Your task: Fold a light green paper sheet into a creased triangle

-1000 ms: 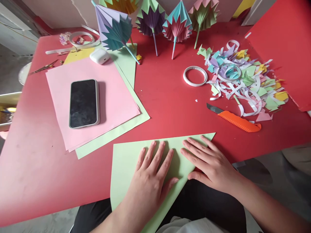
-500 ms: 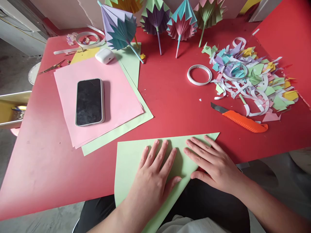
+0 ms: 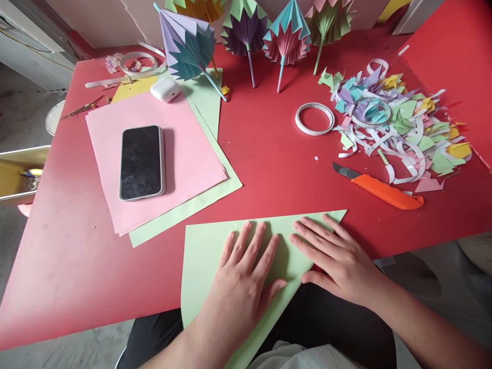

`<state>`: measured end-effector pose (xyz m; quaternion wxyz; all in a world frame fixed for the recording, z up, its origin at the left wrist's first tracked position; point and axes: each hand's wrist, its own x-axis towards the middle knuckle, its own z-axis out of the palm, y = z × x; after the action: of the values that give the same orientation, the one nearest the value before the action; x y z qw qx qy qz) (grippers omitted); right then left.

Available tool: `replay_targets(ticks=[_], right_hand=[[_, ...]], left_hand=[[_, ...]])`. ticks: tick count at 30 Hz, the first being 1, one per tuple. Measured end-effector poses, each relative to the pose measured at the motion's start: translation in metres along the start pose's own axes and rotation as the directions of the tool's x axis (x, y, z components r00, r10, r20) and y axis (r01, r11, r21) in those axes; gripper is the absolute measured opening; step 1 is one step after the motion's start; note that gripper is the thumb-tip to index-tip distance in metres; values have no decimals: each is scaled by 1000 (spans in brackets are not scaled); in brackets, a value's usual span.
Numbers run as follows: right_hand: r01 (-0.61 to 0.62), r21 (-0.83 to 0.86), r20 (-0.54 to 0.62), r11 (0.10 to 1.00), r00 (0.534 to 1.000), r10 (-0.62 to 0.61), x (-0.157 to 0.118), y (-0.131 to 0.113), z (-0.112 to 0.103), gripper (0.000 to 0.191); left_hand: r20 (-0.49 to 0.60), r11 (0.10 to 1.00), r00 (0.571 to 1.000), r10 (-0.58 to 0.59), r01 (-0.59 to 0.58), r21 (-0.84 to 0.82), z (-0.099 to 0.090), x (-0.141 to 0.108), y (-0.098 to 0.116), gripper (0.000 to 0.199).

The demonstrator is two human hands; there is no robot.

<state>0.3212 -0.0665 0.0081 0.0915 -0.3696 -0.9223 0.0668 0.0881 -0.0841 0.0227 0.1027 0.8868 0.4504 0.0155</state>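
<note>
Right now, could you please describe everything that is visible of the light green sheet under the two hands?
The sheet is plain light green and looks like paper. Its straight far edge and slanting right edge meet in a sharp corner; whether it is folded, I cannot tell. It lies on the red table, its near part reaching past the table's edge and out of the picture. The left hand lies flat across its middle; the right hand touches it near the sharp corner.

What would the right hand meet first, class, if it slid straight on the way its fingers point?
Most likely the left hand, just ahead on the same green paper. The fingertips of the right hand might narrowly pass it, in which case their line leads toward the stacked sheets.
</note>
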Motion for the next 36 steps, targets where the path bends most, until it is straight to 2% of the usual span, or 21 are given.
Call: replay_targets(ticks=[8,15,19,24,27,31,34,36], right_hand=[[3,-2,-11,1000,1000,-3,1,1,0,59],[53,47,-95,997,994,-49,-8,-2,-3,54],[-22,8,-93,1000,995,22,-18,6,-6,50],[-157,-97,-105,983,984,147,-32,31,-12,45],[-249,-131,-152,960,961,229,-39,46,-11,38],[-375,-156,-269,914,906,326,-48,60,-10,33],[-404,-147,-380,903,866,325,-50,60,-14,31],[-398,-108,-470,911,828,306,-44,51,-18,36]], left_hand=[[-37,999,999,1,1,40,2,1,1,57],[-92,996,996,15,-7,89,7,1,2,54],[-120,993,992,35,-21,113,9,2,0,54],[-140,991,989,51,-34,127,10,2,-1,54],[-150,991,987,58,-39,126,11,2,-1,54],[-159,991,985,62,-43,123,12,2,-1,53],[-157,990,985,65,-44,132,12,2,-1,53],[-161,990,985,62,-40,136,12,1,-1,53]])
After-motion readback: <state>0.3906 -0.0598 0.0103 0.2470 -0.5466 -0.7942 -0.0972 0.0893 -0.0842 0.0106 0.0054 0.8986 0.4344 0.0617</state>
